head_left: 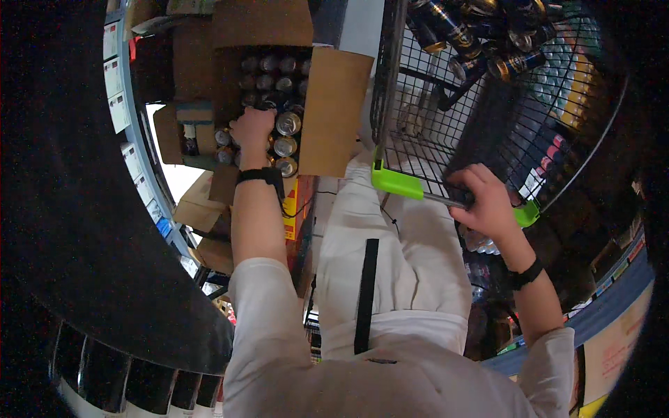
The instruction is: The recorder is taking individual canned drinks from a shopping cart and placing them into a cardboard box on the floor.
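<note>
My left hand [252, 132] reaches into an open cardboard box [334, 111] packed with upright drink cans [287, 124]; its fingers curl over a can in the near rows, though the grip itself is hidden. My right hand [488, 202] is closed around the grey handle bar [439, 200] of a black wire shopping cart [418, 97], between its green end caps [396, 181]. Several dark cans [481, 35] lie loose in the cart's basket. Both wrists wear black bands, and the sleeves are white.
More cardboard boxes [202, 202] are stacked under and beside the open one. A shelf edge with price labels [118, 90] curves down the left. Shelves of coloured drink packs [578, 83] stand to the right, behind the cart.
</note>
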The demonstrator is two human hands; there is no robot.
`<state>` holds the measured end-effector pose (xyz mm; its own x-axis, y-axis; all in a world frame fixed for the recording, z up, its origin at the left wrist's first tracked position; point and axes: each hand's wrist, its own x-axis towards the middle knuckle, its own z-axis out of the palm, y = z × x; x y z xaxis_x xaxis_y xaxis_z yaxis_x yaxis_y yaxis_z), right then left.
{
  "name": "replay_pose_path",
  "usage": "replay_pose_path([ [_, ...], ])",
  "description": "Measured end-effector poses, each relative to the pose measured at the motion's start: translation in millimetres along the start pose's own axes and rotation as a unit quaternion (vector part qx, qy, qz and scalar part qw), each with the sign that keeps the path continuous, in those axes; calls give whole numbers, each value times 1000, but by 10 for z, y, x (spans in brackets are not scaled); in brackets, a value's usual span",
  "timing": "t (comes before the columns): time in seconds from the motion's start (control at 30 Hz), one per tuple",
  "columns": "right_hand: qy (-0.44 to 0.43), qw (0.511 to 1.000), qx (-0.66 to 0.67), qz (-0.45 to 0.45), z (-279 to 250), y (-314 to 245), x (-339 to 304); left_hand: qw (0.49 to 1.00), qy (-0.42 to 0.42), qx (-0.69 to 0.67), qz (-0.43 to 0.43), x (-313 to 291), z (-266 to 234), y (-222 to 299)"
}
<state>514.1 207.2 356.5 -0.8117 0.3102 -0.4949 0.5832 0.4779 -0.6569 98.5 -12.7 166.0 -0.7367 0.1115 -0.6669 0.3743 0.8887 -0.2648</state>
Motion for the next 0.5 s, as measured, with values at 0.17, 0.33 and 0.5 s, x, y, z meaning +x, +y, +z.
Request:
replay_pose_path([
  [0.17,14,1000,9,-18,-18,17,-10,999,-51,8,-19,64,-18,138],
  [0.33,3,1000,-6,-13,-7,1,1,995,-97,19,-7,377,215,37],
  [0.5,-49,998,38,15,-111,29,11,995,-95,14,-14,230,140,321],
])
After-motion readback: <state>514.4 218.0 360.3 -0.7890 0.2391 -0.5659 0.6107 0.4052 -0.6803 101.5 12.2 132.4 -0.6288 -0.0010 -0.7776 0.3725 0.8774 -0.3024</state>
